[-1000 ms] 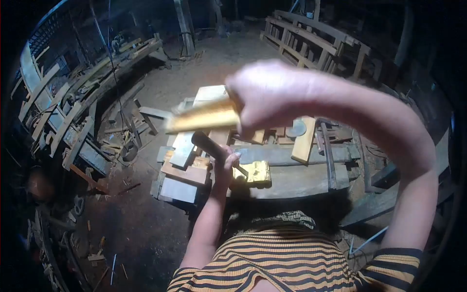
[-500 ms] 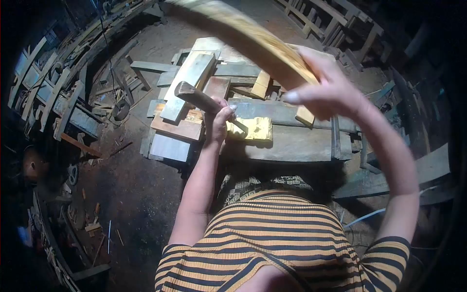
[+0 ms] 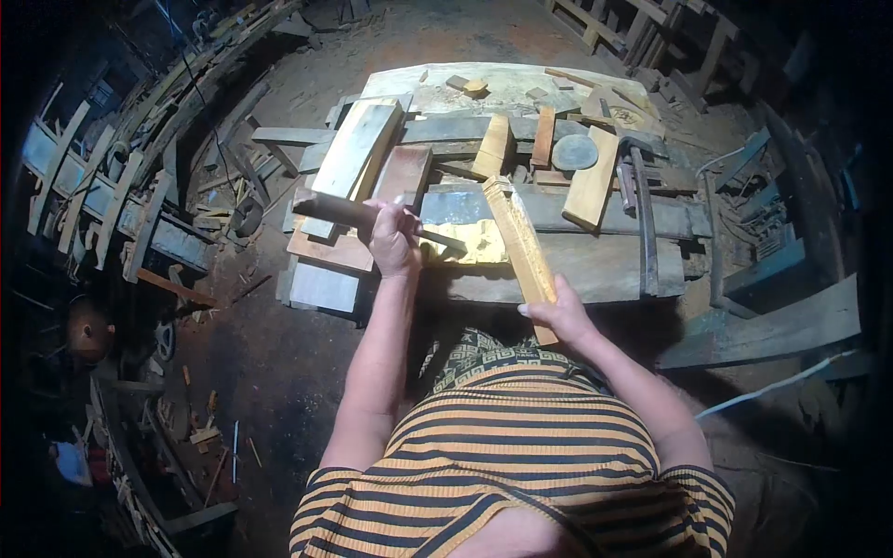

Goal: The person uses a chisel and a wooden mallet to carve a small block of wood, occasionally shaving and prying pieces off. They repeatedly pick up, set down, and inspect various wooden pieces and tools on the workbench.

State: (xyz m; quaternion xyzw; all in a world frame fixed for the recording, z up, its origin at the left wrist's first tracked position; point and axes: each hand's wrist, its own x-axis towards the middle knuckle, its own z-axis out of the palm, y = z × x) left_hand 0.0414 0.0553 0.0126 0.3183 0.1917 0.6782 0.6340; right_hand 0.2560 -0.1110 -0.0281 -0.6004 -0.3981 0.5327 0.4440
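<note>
My left hand (image 3: 394,240) is wrapped round the handle of a chisel (image 3: 335,208), whose thick end points left and whose blade slants down right onto a yellow carved wood block (image 3: 479,244). That block lies near the front edge of the workbench (image 3: 577,270). In my right hand (image 3: 566,316) is a long light-coloured wooden piece (image 3: 521,246), gripped at its near end, its notched far end pointing up and left. It overlaps the right end of the yellow block in view; whether they touch, I cannot tell.
Boards (image 3: 358,153) are stacked on the bench's left. A round grey disc (image 3: 575,152), a wood block (image 3: 593,181) and a metal clamp (image 3: 642,214) lie at the right. Timber racks (image 3: 139,214) stand on the far left, and a curved plank (image 3: 791,325) at the right.
The wooden piece in my right hand has come down from high over the bench to its front. My left hand and the chisel have shifted slightly left, the chisel now tilted flatter.
</note>
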